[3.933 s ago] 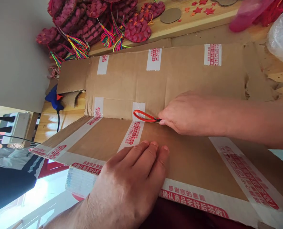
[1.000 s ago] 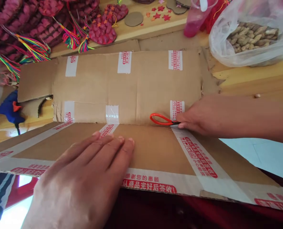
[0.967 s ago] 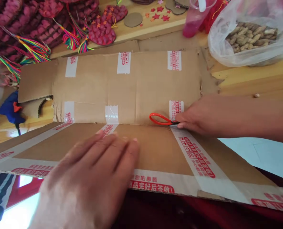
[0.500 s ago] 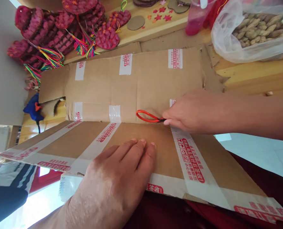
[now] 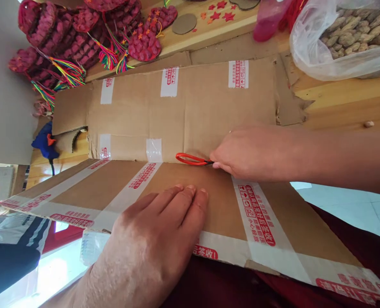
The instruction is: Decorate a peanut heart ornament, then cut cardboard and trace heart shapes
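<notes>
A large opened-out cardboard sheet [image 5: 209,115] covers the table, with its near panel bent down over the edge. Strips of white tape with red print cross it. My left hand [image 5: 164,231] lies flat on the near panel, fingers stretched forward. Over the fold line, my right hand [image 5: 237,152] is closed around a pair of scissors [image 5: 191,160]. Their orange-red handle loop points left out of the fist. The blades are hidden under my hand, so I cannot tell how they meet the cardboard.
Stacked dark-pink ornaments [image 5: 61,38] with rainbow tassels stand at the back left. A blue glue gun [image 5: 45,141] lies at the left edge. Red stars [image 5: 222,15] are scattered at the back. A plastic bag of peanuts [image 5: 353,34] sits at the right, beside a pink container [image 5: 268,23].
My right hand has slid a little left along the fold with the scissors. The left hand stays in nearly the same place on the cardboard.
</notes>
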Motion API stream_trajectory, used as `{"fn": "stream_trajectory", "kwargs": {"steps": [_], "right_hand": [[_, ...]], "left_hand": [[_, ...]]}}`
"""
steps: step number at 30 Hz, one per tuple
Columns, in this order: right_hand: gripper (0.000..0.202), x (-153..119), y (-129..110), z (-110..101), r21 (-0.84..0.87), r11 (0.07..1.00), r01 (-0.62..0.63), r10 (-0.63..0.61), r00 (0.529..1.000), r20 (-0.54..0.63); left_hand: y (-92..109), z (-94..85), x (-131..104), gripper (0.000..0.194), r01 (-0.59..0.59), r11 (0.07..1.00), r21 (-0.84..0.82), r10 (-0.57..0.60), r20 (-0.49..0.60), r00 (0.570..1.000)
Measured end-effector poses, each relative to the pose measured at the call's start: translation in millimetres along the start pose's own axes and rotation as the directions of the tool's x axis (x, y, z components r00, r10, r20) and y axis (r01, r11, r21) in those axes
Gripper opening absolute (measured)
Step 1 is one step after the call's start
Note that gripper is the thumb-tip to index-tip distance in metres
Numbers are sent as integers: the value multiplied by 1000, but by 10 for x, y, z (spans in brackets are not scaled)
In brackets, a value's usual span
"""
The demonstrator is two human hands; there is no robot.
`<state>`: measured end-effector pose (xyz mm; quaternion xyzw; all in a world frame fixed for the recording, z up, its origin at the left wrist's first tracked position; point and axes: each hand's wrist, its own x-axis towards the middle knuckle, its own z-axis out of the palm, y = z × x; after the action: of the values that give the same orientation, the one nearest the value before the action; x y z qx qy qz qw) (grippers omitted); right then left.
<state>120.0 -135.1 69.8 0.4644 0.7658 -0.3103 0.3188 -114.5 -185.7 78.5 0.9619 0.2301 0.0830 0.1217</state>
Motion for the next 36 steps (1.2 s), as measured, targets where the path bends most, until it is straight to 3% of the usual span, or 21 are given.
{"fn": "stream_trajectory", "kwargs": {"steps": [7, 17, 22, 25, 29, 36], "right_hand": [[41, -93, 153, 115, -53, 997, -56, 57, 998, 31], [31, -354, 299, 132, -117, 992, -38, 48, 996, 77], [31, -349, 308, 175, -105, 994, -34, 40, 997, 63], [32, -353, 307, 172, -107, 994, -22, 29, 998, 57], [35, -337, 296, 140, -100, 995, -11, 15, 999, 39], [39, -215, 222, 136, -27, 1000, 15, -16, 1000, -26]], "left_hand": [[-46, -80, 52, 38, -27, 1000, 8, 27, 0, 1000], [-62, -31, -44, 40, 4, 1000, -20, -4, 11, 1000], [56, -18, -20, 47, 54, 997, 53, -55, 32, 998], [158, -30, 122, 46, -15, 1000, 3, 15, 10, 1000], [207, -87, 275, 47, -63, 998, -22, 65, 81, 995], [213, -50, 246, 45, -57, 998, -16, 57, 61, 996]]}}
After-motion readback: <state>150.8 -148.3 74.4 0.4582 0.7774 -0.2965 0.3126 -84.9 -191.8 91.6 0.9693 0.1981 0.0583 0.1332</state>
